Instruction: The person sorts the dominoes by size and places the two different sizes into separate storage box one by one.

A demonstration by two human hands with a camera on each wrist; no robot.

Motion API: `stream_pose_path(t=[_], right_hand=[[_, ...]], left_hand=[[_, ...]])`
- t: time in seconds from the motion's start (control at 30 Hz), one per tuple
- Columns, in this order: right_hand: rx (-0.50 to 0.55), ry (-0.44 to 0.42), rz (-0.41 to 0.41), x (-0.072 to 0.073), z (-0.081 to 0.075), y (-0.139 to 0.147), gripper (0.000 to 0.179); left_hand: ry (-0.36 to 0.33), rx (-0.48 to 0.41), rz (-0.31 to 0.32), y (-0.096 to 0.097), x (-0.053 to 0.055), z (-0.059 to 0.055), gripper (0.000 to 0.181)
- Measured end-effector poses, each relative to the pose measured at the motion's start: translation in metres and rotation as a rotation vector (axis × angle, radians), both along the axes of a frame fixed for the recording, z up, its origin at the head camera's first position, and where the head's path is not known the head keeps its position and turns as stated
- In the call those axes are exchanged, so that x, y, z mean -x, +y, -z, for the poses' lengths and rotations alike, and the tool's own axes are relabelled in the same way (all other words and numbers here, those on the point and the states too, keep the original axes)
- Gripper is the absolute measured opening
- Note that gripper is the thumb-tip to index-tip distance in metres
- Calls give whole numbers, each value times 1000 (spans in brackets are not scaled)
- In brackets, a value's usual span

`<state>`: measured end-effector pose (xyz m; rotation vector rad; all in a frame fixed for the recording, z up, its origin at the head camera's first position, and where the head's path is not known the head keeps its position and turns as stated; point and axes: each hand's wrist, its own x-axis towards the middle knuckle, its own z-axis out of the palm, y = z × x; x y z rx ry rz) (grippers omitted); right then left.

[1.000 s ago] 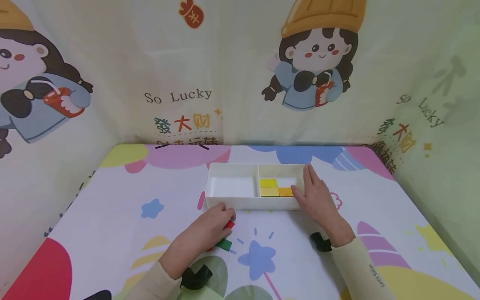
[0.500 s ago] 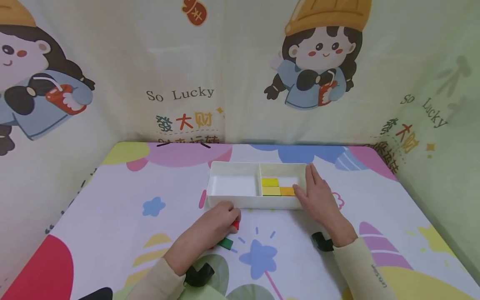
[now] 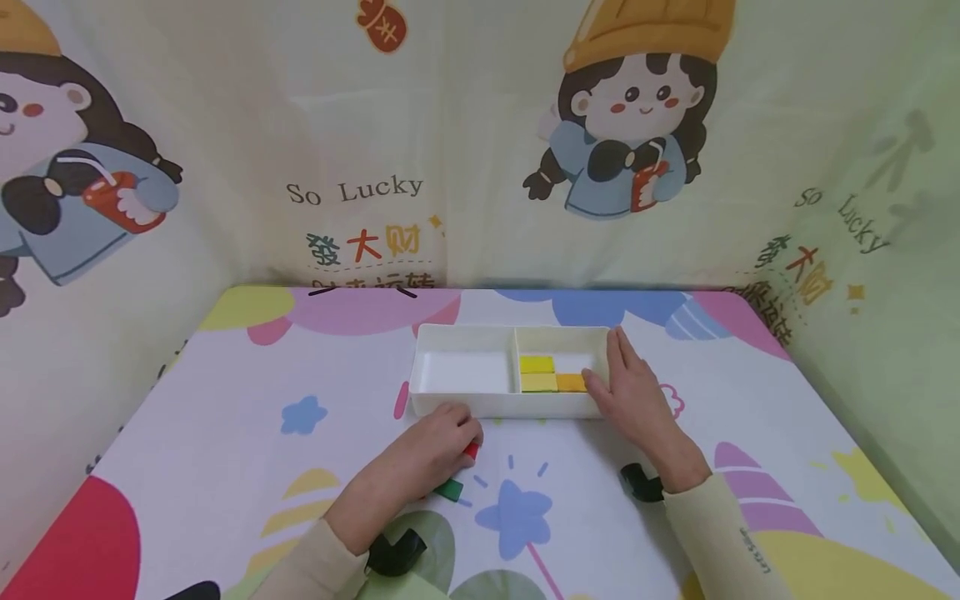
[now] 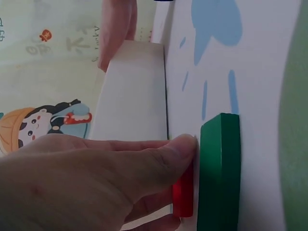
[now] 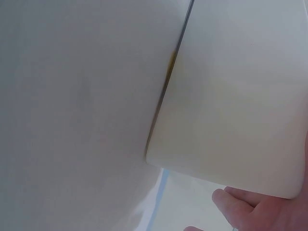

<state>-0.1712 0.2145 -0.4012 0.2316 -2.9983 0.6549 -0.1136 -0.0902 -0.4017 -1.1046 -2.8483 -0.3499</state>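
In the head view, the worktop (image 3: 345, 367) carries a white box (image 3: 510, 407) with two compartments, set past the middle toward the far edge and with its long sides running left to right. Just in front of the box's near wall, the left hand (image 3: 438, 439) holds a red block (image 3: 472, 451), which shows at the fingertips on the side facing the worktop's right edge. A green block (image 3: 449, 490) lies on the worktop just beside that hand, closer to the near edge. The right hand (image 3: 636, 398) holds the box at its right end, straight fingers along the outside of the end wall and thumb over the rim. In the right compartment lie a yellow block (image 3: 537, 364) toward the far side, a pale yellow block (image 3: 538, 382) against the near wall, and an orange block (image 3: 570, 382) beside it, by the right thumb. In the left wrist view, the fingers are narrowed on the red block, pinching it between thumb and fingertips; most of it shows below the thumb tip. The green block stands on the thumb's outer side, close by, and the box wall rises behind the hand. In the right wrist view, the box wall fills much of the right side, and fingertips show past its end; the red block is out of sight there.
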Motion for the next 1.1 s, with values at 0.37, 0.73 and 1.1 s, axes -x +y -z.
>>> stream_pose_path(t=[0.37, 0.73, 1.1], right_hand=[[-6, 12, -1, 0, 0, 0, 79], [-27, 34, 2, 0, 2, 1, 78], [-26, 33, 4, -2, 1, -2, 77]], left_hand=[[111, 30, 62, 1, 1, -2, 22], [109, -29, 50, 2, -2, -24, 24], [232, -166, 65, 2, 9, -41, 24]])
